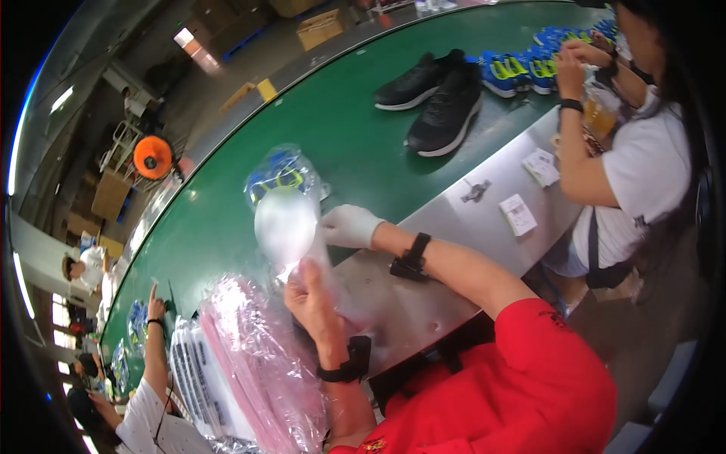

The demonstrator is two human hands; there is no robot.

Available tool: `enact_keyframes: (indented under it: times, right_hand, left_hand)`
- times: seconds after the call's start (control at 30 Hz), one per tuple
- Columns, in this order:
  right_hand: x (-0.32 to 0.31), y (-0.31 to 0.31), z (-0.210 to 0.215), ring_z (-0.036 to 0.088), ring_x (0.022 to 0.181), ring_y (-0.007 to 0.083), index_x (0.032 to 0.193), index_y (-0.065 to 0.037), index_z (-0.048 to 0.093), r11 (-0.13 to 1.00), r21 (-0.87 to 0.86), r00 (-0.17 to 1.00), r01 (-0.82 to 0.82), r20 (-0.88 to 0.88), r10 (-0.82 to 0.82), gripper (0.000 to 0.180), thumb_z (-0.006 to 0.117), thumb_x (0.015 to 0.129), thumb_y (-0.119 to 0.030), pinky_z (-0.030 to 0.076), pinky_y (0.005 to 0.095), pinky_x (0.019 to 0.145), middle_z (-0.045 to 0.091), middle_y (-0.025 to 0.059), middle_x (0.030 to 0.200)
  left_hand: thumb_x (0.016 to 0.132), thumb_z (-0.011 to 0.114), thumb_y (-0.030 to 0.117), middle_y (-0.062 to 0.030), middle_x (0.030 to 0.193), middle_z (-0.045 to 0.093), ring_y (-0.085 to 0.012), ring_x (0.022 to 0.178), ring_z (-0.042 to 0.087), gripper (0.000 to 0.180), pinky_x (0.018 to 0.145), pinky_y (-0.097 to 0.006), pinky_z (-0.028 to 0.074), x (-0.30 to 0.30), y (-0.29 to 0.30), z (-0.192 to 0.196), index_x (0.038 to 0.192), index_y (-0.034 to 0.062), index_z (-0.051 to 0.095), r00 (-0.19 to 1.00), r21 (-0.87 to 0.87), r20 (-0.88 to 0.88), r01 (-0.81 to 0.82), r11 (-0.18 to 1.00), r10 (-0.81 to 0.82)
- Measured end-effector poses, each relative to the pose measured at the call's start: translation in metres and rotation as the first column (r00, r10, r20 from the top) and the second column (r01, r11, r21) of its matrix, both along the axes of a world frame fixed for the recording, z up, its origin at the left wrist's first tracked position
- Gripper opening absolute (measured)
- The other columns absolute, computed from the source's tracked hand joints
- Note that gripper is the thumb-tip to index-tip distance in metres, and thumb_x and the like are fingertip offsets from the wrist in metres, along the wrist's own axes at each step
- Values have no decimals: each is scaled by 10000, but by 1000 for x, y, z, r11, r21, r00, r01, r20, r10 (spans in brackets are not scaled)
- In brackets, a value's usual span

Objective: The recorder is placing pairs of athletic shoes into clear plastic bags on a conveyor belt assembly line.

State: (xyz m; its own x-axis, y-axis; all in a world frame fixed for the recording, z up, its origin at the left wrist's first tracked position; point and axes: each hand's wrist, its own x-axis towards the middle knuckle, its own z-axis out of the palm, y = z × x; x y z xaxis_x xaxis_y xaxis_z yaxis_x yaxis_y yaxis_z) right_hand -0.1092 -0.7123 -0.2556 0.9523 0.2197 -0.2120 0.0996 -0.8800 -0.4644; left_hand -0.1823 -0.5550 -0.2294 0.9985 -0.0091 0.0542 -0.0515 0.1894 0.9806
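A white, rounded, flat piece (287,227), blurred and inside or behind clear film, stands upright over the green belt. My left hand (311,306) is closed on its lower end, thumb raised along the near side. At the piece's right edge is my right hand (352,227) in a white glove, its fingertips partly hidden and blurred. Just beyond lies a clear plastic bag (283,170) with blue and yellow-green shoes in it. By my left forearm is a stack of pink plastic bags (249,356) in clear wrap.
Black shoes (446,106) and a row of blue shoes (507,72) rest on the green conveyor belt (348,136). Label stacks (518,215) lie on the metal ledge (454,234). Co-workers (628,166) sit at right and lower left. An orange fan (153,157) stands beyond the belt.
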Motion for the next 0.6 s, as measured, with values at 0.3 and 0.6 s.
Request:
enact_keyframes:
  times: [0.3,0.6]
  right_hand:
    - [-119,-11,17,612,726,135,980,4,612,382,908,946,-170,259,-193,427,594,887,-413,494,260,648,618,46,801]
    - [-145,-82,3,575,625,306,803,-52,509,861,382,690,337,521,-502,186,630,791,-194,469,406,584,549,125,675]
  left_hand:
    - [910,591,211,-25,898,609,-88,729,571,236,593,-219,472,-25,-40,28,1064,32,577,979,-169,-16,196,966,-201]
    - [899,600,166,-46,926,606,-129,808,596,207,698,-278,513,-31,-17,48,1050,31,564,992,-224,76,-86,971,106]
